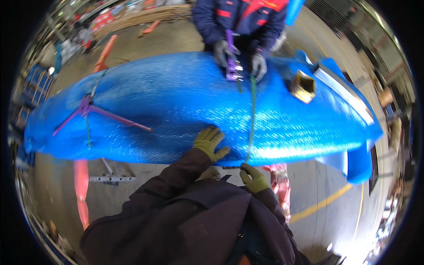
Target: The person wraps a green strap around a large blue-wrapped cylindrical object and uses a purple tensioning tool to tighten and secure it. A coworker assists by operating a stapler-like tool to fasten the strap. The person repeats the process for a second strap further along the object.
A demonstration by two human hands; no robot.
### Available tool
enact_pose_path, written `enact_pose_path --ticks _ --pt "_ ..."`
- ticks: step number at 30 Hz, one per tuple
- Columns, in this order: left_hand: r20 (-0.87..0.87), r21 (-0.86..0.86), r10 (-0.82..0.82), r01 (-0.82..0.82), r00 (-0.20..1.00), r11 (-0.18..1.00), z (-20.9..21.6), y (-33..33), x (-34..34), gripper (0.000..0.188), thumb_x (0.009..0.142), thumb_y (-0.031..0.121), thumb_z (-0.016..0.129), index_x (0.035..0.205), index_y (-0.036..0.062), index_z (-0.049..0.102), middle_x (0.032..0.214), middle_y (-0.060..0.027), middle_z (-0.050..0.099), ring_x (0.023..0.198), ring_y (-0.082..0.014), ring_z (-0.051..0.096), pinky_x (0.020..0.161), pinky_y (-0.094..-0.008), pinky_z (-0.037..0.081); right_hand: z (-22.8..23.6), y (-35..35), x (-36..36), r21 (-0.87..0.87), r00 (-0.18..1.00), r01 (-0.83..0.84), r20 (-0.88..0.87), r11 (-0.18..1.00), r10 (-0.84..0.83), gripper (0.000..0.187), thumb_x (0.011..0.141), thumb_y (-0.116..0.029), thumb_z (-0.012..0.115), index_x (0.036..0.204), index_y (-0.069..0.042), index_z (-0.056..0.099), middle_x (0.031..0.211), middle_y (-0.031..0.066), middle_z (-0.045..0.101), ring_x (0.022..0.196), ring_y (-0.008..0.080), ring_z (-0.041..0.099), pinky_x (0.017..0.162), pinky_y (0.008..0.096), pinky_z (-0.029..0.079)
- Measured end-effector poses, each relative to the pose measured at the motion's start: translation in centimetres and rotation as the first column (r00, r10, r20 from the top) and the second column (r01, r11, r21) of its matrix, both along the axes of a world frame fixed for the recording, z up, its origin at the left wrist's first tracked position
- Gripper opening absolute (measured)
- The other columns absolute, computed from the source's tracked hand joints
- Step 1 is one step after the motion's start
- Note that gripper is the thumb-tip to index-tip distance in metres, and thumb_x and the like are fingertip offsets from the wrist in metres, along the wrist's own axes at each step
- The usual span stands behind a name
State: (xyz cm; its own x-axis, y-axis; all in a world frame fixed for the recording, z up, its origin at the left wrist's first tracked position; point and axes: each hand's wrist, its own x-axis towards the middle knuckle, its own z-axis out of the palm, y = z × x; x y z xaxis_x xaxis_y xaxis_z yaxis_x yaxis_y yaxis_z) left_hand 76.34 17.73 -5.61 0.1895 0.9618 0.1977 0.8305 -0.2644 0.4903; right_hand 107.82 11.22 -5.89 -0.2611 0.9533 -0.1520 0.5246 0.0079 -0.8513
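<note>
A long bundle wrapped in shiny blue woven sheet [176, 101] lies crosswise in front of me. My left hand [209, 142], in a yellow-green glove, rests flat on its near side with fingers spread. My right hand [254, 178], gloved the same, pinches the lower end of a green strap [252, 115] that runs over the bundle. Across from me, a co-worker in a dark blue and red jacket holds a purple strapping tool [231, 62] on that strap with both grey-gloved hands [259, 66].
A second purple strapping tool [88, 108] lies on another green strap at the bundle's left. A brass-coloured square tube end [303, 86] pokes through the wrap at the right. Red supports [81, 185] stand under the bundle on the concrete floor, which carries a yellow line [322, 204].
</note>
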Motion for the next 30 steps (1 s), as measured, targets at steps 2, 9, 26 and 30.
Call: enact_pose_path --ticks 2,9,26,30 --pt "0.299 -0.058 0.019 -0.001 0.954 0.998 2.1 0.3 -2.4 0.065 0.105 0.053 0.08 0.151 0.0075 0.072 0.16 -0.0234 0.067 0.15 -0.0438 0.061 0.127 -0.0555 0.048 0.2 2.6 -1.0 -0.024 1.0 0.02 0.023 0.999 -0.02 0.043 0.109 -0.031 0.079 0.145 -0.009 0.079 0.134 0.0203 0.082 0.123 0.0297 0.08 0.109 0.0409 0.06" --pt "0.546 0.197 0.678 -0.863 0.491 0.466 4.9 -2.9 -18.9 0.07 0.101 0.037 0.092 0.156 0.0025 0.067 0.157 -0.0284 0.067 0.146 -0.0404 0.065 0.123 -0.0489 0.052 0.7 11.4 0.4 0.087 0.991 0.043 -0.13 0.995 -0.032 0.029 0.113 -0.023 0.078 0.129 0.001 0.083 0.11 0.0131 0.086 0.098 0.0156 0.079 0.087 0.0323 0.064" --pt "0.846 -0.513 0.39 -0.752 -0.363 0.414 -4.6 0.2 -38.5 0.091 0.087 0.038 0.105 0.157 0.0062 0.056 0.123 -0.0165 0.073 0.096 -0.0341 0.074 0.074 -0.0509 0.065 -0.5 19.0 1.6 -0.24 0.93 0.225 -0.235 0.944 -0.281 0.055 0.117 -0.053 0.066 0.116 0.0 0.081 0.091 0.0065 0.078 0.075 0.012 0.068 0.071 0.0307 0.057" --pt "0.824 -0.555 0.231 -0.657 -0.517 0.509 -6.1 -0.1 -40.2 0.064 0.094 0.049 0.097 0.133 0.0064 0.069 0.116 -0.0122 0.074 0.099 -0.0324 0.073 0.083 -0.0504 0.065 0.0 19.4 1.0 -0.238 0.942 0.231 -0.188 0.943 -0.278 0.053 0.118 -0.053 0.065 0.114 -0.002 0.081 0.087 0.0058 0.078 0.073 0.012 0.068 0.07 0.0311 0.057"
